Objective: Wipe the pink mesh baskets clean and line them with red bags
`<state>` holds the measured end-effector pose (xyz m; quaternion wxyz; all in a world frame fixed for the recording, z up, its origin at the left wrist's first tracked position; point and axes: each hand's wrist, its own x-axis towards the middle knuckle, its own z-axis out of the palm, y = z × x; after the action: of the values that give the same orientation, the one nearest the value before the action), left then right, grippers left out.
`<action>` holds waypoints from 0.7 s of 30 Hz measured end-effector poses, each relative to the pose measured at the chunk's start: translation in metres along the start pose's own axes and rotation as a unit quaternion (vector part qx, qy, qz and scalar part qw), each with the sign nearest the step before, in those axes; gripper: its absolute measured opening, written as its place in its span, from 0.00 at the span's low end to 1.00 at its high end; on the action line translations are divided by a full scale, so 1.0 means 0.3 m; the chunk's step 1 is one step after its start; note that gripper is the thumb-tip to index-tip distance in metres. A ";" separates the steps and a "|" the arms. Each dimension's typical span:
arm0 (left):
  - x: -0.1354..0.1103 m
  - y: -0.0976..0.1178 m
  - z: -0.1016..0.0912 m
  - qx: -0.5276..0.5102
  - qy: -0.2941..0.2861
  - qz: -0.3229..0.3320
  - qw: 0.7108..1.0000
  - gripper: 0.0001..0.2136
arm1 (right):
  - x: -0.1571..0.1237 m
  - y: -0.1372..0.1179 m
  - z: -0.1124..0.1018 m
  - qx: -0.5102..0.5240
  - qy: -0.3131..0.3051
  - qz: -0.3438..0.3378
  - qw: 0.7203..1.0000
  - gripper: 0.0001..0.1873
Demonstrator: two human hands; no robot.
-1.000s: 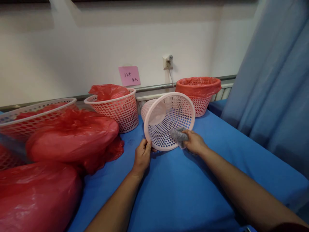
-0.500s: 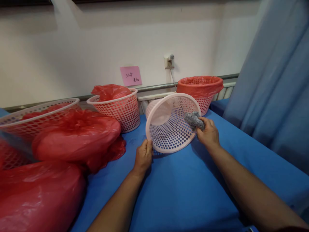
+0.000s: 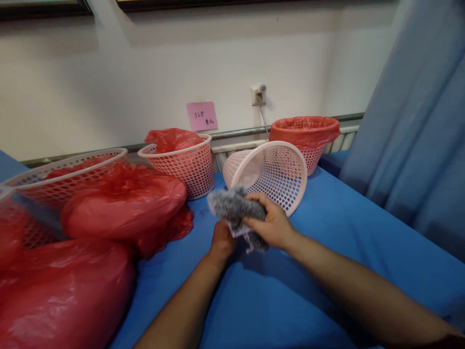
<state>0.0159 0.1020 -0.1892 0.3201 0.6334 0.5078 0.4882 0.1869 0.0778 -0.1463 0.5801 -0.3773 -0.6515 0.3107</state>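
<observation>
An empty pink mesh basket lies tipped on its side on the blue table, its mouth facing me. In front of it both my hands meet on a grey fuzzy cloth. My right hand is closed over the cloth from the right. My left hand sits under and behind the cloth, its fingers hidden by it. Neither hand touches the basket.
A pink basket holding a red bag stands behind, and another basket lined in red is at the back right. Large red plastic bags and a wide basket fill the left. A blue curtain hangs at right.
My left hand let go of the tipped basket's rim. My right hand drew the grey cloth away from the rim toward me, and both hands now meet on it.
</observation>
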 end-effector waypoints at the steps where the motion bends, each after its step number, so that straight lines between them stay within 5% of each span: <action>1: -0.003 0.001 -0.001 0.018 -0.008 0.007 1.000 0.16 | 0.060 -0.012 -0.028 -0.022 0.053 -0.027 0.998 0.21; 6: -0.012 0.009 -0.009 0.098 -0.026 0.055 0.993 0.19 | 0.295 0.065 -0.257 -0.149 0.249 -0.055 0.955 0.19; 11: -0.005 0.010 -0.005 0.133 -0.026 0.083 0.987 0.19 | 0.244 0.216 -0.388 -0.209 0.321 0.116 0.916 0.21; 13: -0.003 0.010 -0.002 0.139 -0.027 0.090 0.986 0.19 | 0.184 0.216 -0.361 -0.217 0.311 0.104 0.919 0.22; 16: -0.003 0.008 -0.003 0.145 -0.028 0.095 0.984 0.18 | 0.101 0.132 -0.245 -0.256 0.222 -0.111 0.934 0.23; 19: -0.003 0.002 -0.007 0.149 -0.028 0.096 0.984 0.18 | 0.068 0.012 -0.106 -0.330 0.073 -0.276 0.900 0.27; 21: -0.003 -0.002 -0.012 0.151 -0.027 0.093 0.984 0.17 | 0.092 -0.047 -0.051 -0.374 0.031 -0.324 0.868 0.26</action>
<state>0.0124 0.1009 -0.1889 0.1873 0.7318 0.5056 0.4168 0.1989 0.0935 -0.1180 0.4834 -0.3430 -0.7865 -0.1735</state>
